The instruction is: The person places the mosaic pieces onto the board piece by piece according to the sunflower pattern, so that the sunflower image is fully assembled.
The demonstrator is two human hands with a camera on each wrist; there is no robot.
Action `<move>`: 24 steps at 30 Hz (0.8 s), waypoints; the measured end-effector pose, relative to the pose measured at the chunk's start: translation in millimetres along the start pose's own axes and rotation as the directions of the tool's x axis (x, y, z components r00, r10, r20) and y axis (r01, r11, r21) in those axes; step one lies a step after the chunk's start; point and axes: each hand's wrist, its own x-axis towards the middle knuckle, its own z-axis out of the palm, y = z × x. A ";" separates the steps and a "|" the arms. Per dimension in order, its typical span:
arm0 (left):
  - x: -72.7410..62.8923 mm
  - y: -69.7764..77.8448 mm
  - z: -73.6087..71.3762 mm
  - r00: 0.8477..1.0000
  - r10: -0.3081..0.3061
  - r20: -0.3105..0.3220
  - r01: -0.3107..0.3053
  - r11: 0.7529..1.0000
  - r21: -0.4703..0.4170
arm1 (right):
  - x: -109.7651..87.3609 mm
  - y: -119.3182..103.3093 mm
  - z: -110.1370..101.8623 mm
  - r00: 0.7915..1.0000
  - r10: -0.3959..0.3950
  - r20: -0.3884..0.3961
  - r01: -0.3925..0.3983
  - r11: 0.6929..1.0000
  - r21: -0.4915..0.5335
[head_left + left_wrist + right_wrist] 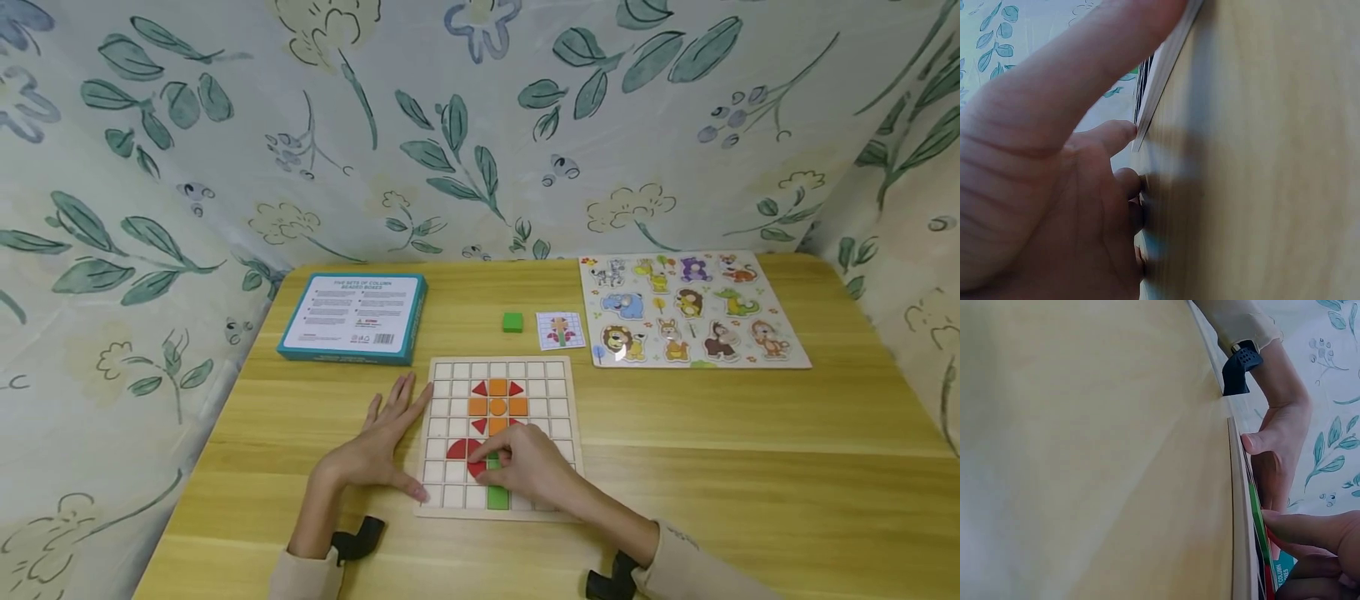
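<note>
A square wooden grid board (444,368) lies on the table with coloured pieces in its cells. My left hand (372,450) rests at its left edge, fingers spread, thumb near the lower left corner. Over the lower middle cells my right hand (531,463) pinches a red quarter-circle piece (476,469) between thumb and index finger. Another red curved piece (457,450) sits just up and left of it. Green squares (498,497) lie beside the thumb. Higher on the board, orange squares (498,387) and red triangles (480,389) surround an orange circle (498,407). My right hand hides some cells.
Behind the board are a small green block (512,322) and a pattern card (560,331). A blue-edged box (352,318) lies at the back left. An animal puzzle board (693,310) is at the back right. Patterned cloth (480,125) stands behind the table (712,467).
</note>
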 end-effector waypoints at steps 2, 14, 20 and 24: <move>0.2 0.2 0.2 1.000 0.000 0.002 0.000 1.000 0.002 | 0.0 0.8 -0.6 1.000 0.010 0.007 -0.011 1.000 0.025; -0.2 1.4 -1.4 1.000 -0.008 0.005 0.008 1.000 -0.001 | -0.3 5.3 -10.7 0.999 0.000 0.040 -0.005 0.992 0.125; 0.8 1.8 -1.4 1.000 -0.010 0.014 0.010 1.000 0.012 | -6.6 9.7 -32.0 1.000 -0.011 0.015 0.009 0.992 0.127; 0.5 4.0 -1.9 1.000 -0.019 0.017 0.019 0.999 0.026 | -15.0 14.3 -55.0 0.999 0.017 -0.028 -0.013 0.995 0.104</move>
